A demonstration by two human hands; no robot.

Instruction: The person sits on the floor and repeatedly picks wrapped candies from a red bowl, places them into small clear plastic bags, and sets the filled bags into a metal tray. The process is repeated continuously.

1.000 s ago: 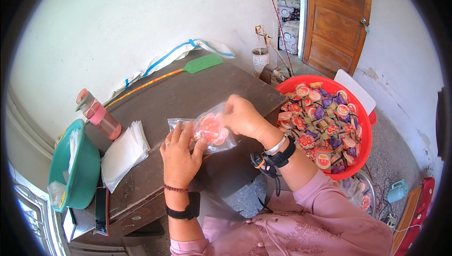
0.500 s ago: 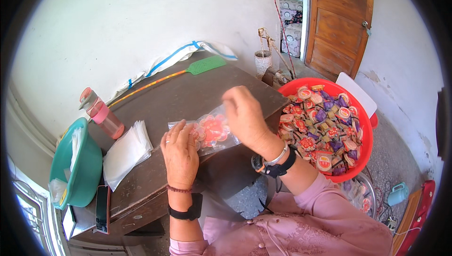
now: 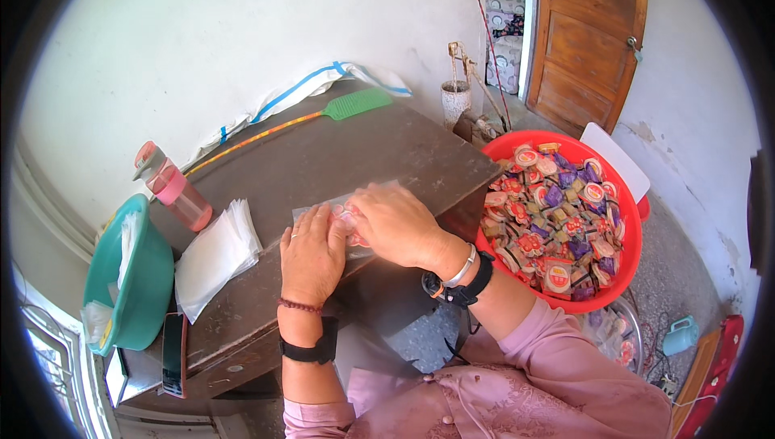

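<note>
Clear plastic bag, red-and-pink flower-shaped pieces showing through it, lies by the near edge of the dark brown bench, under both hands. Left hand: fingers extended, flat over the bag's left part. Right hand: fingers bent over the right part; tips hidden, can't tell if they pinch. Risks, my read: slick film could skid off the edge if left pressure eases; a hard right push could crease it or bunch the pieces. Loose stack of thin white bags, left, could fan out if knocked. Round red plastic tub, right, heaped, could spill if bumped.
</note>
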